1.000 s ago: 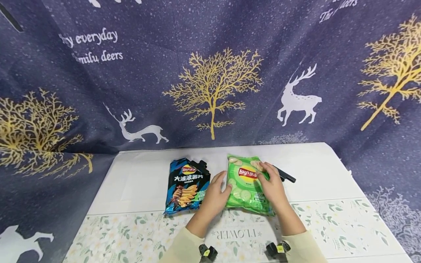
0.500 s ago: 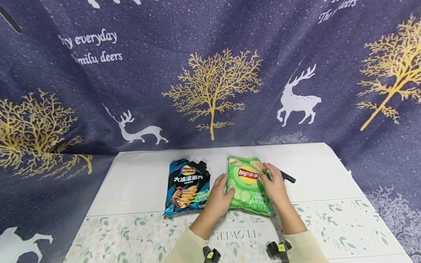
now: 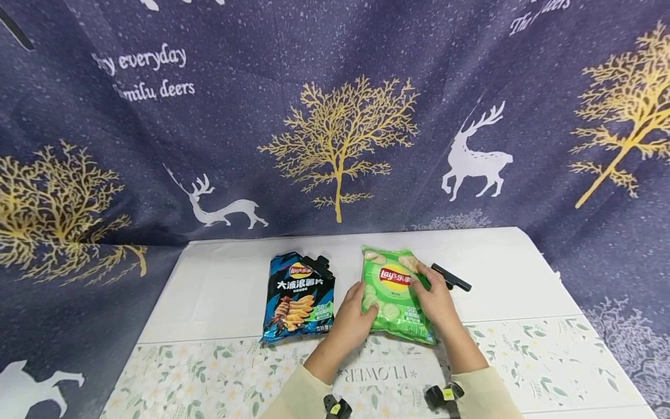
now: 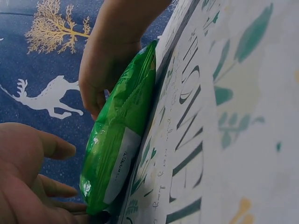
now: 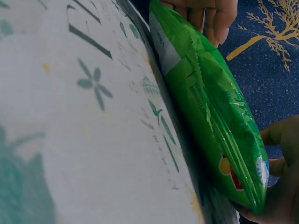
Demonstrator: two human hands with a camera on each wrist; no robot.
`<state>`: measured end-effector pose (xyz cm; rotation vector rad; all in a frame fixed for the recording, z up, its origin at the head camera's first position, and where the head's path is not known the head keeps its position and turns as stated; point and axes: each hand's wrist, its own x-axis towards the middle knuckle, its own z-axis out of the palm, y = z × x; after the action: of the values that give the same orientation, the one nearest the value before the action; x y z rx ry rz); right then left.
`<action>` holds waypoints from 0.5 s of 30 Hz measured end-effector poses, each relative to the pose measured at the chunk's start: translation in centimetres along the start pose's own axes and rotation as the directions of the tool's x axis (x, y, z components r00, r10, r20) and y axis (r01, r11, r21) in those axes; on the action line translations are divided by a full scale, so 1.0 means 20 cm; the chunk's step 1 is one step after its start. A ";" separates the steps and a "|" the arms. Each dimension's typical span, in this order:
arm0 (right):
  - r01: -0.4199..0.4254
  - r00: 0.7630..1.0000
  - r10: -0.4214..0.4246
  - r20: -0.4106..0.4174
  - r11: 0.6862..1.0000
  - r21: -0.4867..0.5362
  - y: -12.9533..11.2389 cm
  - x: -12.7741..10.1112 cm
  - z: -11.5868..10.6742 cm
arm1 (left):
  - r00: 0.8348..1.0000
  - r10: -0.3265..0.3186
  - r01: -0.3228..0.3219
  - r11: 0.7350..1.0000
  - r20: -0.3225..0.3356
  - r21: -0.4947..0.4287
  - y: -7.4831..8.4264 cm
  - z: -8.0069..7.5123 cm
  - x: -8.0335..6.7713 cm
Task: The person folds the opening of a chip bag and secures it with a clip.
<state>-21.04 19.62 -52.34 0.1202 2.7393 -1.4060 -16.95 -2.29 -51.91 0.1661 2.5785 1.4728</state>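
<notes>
A green bag of chips [image 3: 392, 297] lies face up on the table, between the two hands. My right hand [image 3: 437, 297] holds its right edge, thumb on the front and fingers at the side; in the right wrist view those fingers reach under the bag's edge. At the opposite edge is my left hand [image 3: 352, 317]. Its thumb stands apart from the bag in the left wrist view, while the fingertips [image 4: 70, 205] are right at the bag's lower end. A black clip [image 3: 455, 279] lies just beyond the right hand.
Left of the green bag lies a blue-and-black bag of chips [image 3: 295, 302], with another black clip [image 3: 316, 266] across its top right corner. The white table [image 3: 220, 291] has a floral front strip. A dark blue printed cloth [image 3: 335, 145] hangs behind.
My left hand has shifted slightly right and toward the person along the green bag's left edge. The right hand moved a little at the other edge. The bags stay in place.
</notes>
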 end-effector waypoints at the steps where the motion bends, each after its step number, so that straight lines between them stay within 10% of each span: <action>1: -0.004 1.000 0.004 0.000 1.000 -0.003 0.00 0.00 0.00 | 1.000 0.000 0.000 1.000 0.001 0.001 0.00 0.00 0.00; 15: -0.019 1.000 0.019 0.023 1.000 -0.018 0.03 0.02 0.01 | 1.000 -0.003 0.003 1.000 0.016 -0.001 0.00 0.01 0.00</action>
<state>-21.29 19.77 -52.94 0.1275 2.7241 -1.3688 -16.86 -2.17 -51.94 0.1728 2.5644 1.4649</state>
